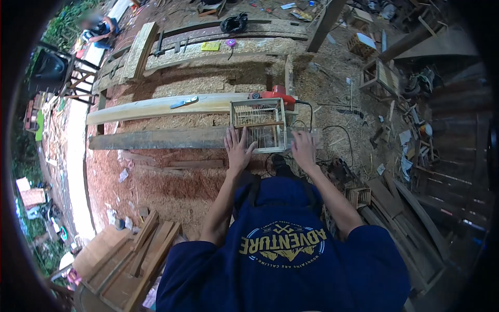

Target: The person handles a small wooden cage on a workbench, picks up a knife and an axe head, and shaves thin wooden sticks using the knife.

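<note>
A small rectangular wooden frame (284,125) with thin bars and a crosspiece lies across two long planks in front of me. My left hand (238,148) rests at its lower left edge, fingers apart. On the frame's right side, my right hand (305,147) is near the edge, its fingers partly blurred; whether it holds anything is unclear. A red power tool (280,97) with a black cord sits just behind the frame. To the left, a blue-and-silver hand tool (184,102) lies on the pale plank (150,109).
Beyond is another bench (171,60) with a yellow block (210,47), a purple tape measure (230,43) and a black bag (234,23). A person (101,34) sits at the upper left. Boards (148,249) lie lower left; wooden crates (381,78) stand right.
</note>
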A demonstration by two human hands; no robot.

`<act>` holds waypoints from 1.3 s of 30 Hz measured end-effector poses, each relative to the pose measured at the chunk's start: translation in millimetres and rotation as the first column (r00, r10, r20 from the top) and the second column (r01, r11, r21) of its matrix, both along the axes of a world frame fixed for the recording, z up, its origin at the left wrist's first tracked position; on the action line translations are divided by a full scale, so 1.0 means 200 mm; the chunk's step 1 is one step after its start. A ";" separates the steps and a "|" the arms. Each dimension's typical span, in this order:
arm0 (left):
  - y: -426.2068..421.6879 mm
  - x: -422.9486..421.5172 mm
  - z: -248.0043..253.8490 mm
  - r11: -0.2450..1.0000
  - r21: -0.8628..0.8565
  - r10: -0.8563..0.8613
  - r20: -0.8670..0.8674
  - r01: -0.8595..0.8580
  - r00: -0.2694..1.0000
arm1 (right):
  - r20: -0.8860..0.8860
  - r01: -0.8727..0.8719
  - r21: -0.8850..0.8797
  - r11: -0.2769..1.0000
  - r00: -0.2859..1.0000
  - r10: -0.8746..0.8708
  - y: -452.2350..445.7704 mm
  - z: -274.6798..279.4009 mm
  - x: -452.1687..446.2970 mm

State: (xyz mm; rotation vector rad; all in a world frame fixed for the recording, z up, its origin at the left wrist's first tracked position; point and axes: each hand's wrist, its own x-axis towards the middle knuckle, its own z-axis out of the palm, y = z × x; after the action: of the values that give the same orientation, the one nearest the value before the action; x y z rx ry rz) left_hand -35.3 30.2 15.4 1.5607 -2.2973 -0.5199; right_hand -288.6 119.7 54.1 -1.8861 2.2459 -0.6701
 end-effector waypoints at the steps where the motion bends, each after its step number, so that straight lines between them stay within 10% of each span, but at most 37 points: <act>1: 0.01 -0.02 -0.01 1.000 -0.022 0.015 0.012 -0.015 1.000 | 0.067 -0.106 0.010 0.994 0.992 0.105 -0.02 0.01 0.00; 11: 0.06 -0.09 0.01 0.991 0.043 0.125 0.001 -0.125 0.992 | 0.330 -0.425 0.229 0.876 0.880 0.341 -0.25 -0.11 0.18; 39: 0.08 -0.10 0.06 0.994 0.053 0.086 0.141 -0.094 0.986 | 0.343 -0.143 0.192 0.971 0.937 0.071 -0.20 -0.15 0.40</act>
State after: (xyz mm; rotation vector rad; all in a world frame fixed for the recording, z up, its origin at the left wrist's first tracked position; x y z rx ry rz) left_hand -55.5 45.3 27.0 1.7711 -2.3175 -0.4745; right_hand -208.4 80.0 24.3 -1.6378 1.9053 -0.6454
